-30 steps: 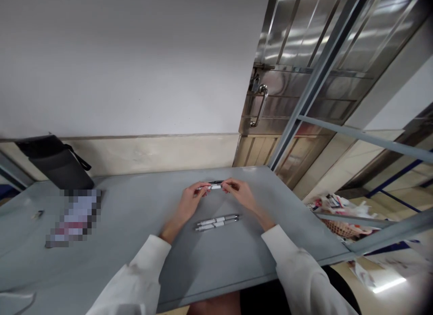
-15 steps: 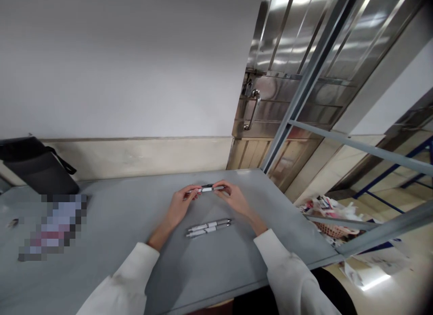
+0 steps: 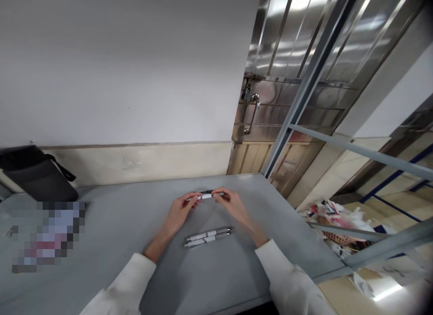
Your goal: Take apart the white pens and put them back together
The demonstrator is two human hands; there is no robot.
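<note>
Near the back of the grey table (image 3: 209,279), a white-and-grey pen (image 3: 206,196) is held level between my two hands. My left hand (image 3: 181,210) pinches its left end, and my right hand (image 3: 232,204) pinches the right part. A dark strip (image 3: 206,191) shows just behind this pen; whether it is another pen I cannot tell. Closer to me, two more white pens (image 3: 209,236) with grey ends lie side by side on the tabletop, below and between my hands.
A black case (image 3: 39,173) with a strap leans at the back left. In front of it lies a blurred-out flat item (image 3: 50,238). A grey metal frame post (image 3: 304,94) rises at the table's right corner. Beyond it, a filled basket (image 3: 341,229) stands lower down.
The view has tilted slightly, so everything sits a little lower. Both hands keep hold of the pen, with the fingers shifted slightly on it. The two pens on the table stay put.
</note>
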